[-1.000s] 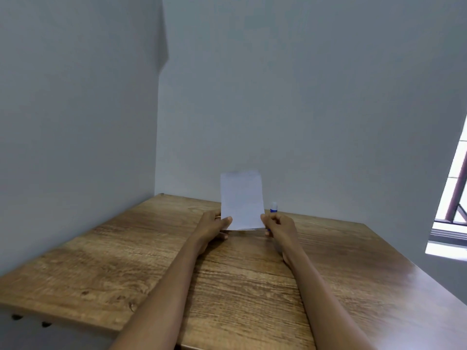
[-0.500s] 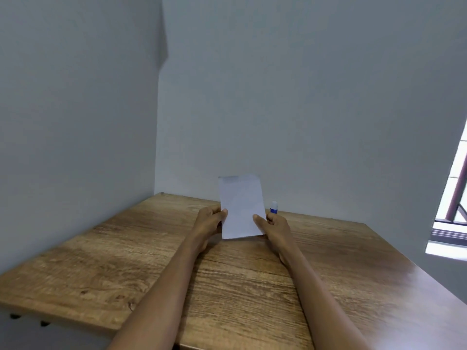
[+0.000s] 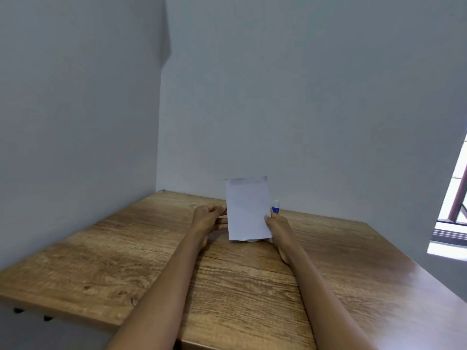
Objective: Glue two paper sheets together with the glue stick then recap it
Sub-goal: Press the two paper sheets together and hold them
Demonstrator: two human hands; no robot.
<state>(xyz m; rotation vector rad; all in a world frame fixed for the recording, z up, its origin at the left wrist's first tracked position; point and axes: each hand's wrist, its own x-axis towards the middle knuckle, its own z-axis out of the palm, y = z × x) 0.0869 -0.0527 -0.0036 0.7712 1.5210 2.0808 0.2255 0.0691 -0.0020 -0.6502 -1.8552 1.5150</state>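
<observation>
Paper [image 3: 247, 210] upright between left hand [image 3: 208, 219] and right hand [image 3: 276, 227], pinched at both edges. Pressing step, likely. Next: glue stick [image 3: 275, 207], cap unclear.

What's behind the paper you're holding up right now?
Beside the paper, the glue stick's white and blue top pokes out past its right edge; the rest is hidden. Fingers of the left hand reach behind the left edge.
</observation>
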